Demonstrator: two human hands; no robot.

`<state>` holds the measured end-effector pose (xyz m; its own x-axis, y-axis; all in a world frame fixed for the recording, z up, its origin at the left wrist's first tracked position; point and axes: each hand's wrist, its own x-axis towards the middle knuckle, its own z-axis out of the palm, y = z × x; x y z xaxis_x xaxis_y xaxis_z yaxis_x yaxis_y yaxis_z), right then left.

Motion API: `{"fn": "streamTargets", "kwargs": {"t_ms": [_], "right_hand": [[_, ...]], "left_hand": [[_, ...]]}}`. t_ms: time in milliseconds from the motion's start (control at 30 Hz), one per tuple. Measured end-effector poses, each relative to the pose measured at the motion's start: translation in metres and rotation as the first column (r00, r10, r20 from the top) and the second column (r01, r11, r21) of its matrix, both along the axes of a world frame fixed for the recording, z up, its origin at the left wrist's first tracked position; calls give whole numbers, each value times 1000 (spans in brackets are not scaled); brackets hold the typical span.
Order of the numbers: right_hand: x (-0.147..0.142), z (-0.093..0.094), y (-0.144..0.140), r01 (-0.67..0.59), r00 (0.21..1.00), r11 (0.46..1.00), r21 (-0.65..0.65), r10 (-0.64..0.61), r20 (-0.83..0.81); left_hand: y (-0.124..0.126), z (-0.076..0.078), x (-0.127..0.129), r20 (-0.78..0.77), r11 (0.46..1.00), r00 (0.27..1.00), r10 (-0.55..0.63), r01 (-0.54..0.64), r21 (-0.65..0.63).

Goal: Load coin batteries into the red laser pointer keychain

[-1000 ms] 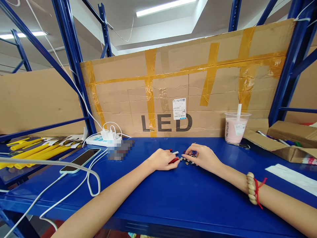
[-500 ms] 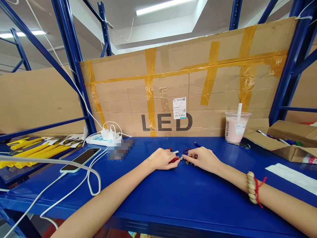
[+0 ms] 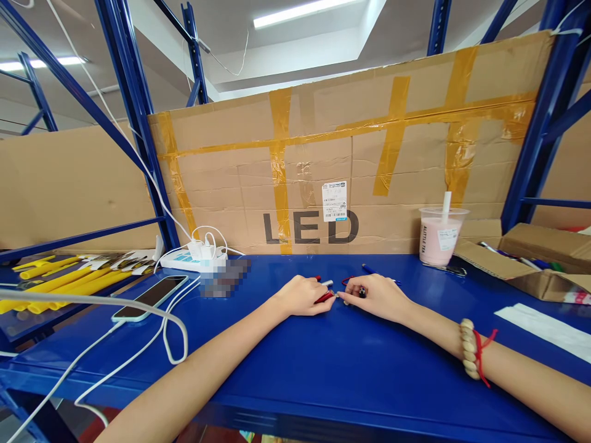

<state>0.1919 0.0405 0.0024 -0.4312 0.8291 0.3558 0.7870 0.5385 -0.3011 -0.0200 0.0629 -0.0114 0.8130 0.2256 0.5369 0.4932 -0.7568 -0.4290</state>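
Cardboard sheet (image 3: 351, 160) marked LED backs a blue counter (image 3: 323, 363). At its middle, left hand (image 3: 302, 296) pinches a red pen (image 3: 324, 298); right hand (image 3: 373, 295) closes on a small metal part (image 3: 338, 295) at the pen's tip. Fitting seems underway, needing fine alignment.

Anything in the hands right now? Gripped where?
Left hand holds a red pen, fingers near its tip end. Right hand pinches a small part at the fingertips; too small to identify.
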Motion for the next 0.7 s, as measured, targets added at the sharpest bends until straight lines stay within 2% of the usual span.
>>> {"fn": "streamTargets", "kwargs": {"t_ms": [700], "right_hand": [[2, -2, 2, -16, 1000, 1000, 7, 16, 19]], "left_hand": [[0, 0, 0, -16, 1000, 1000, 18, -18, 5]]}}
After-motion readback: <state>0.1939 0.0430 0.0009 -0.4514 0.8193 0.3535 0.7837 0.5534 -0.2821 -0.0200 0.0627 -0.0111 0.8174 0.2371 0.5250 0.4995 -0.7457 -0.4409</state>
